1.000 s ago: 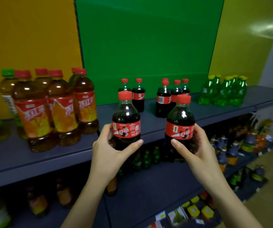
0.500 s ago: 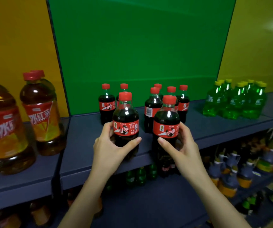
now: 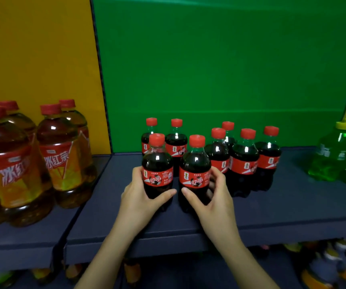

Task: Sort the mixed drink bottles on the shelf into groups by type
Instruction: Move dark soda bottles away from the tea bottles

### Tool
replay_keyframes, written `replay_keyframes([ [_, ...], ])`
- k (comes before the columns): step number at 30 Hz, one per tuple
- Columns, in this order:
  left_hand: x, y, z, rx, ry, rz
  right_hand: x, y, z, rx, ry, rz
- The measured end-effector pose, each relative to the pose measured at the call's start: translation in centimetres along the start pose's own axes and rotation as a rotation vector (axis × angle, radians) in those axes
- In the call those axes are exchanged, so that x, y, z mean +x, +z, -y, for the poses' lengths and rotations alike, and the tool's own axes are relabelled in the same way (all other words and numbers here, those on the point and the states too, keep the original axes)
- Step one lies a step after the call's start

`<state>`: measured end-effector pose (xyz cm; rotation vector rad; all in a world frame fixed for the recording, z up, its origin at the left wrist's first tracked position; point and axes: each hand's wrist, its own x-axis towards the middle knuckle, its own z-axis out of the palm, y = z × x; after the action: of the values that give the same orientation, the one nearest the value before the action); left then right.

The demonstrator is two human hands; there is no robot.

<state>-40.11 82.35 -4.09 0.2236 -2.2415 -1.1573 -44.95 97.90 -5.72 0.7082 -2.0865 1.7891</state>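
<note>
1. Head view: the left hand [image 3: 138,202] wraps the lower body of the left cola [image 3: 157,173], thumb across the front below the label, fingers curled behind it.
2. The right hand [image 3: 213,202] grips the right cola [image 3: 195,176] likewise, thumb in front, fingers around the right side of the label.
3. Both held bottles are upright, side by side and nearly touching, low over the front part of the shelf [image 3: 293,207]; whether their bases rest on it cannot be told.
4. Just behind them stands the cola group [image 3: 244,161], seven red-capped bottles before the green panel [image 3: 220,65].
5. Large tea bottles [image 3: 63,155] stand at the left before the yellow panel [image 3: 36,49].
6. Green bottles [image 3: 339,157] stand at the right edge, well apart from the hands.
</note>
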Motion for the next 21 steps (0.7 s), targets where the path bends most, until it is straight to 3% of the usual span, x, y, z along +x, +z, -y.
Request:
replay_keyframes([
  [11,-0.3,1.5,-0.1,0.067,-0.047,-0.042,0.7,0.4,-0.1,-0.156,-0.079,-0.116],
  [14,-0.6,1.3,-0.3,0.194,-0.057,-0.089,0.6,0.1,0.1,-0.091,-0.079,-0.123],
  [18,-2.7,-0.7,-0.9,0.381,-0.038,-0.162,-0.6,-1.1,0.2,-0.072,-0.213,-0.203],
  [21,-5.5,-3.9,-0.8,0.585,0.064,-0.275,-1.6,-2.2,0.6,-0.091,-0.317,-0.101],
])
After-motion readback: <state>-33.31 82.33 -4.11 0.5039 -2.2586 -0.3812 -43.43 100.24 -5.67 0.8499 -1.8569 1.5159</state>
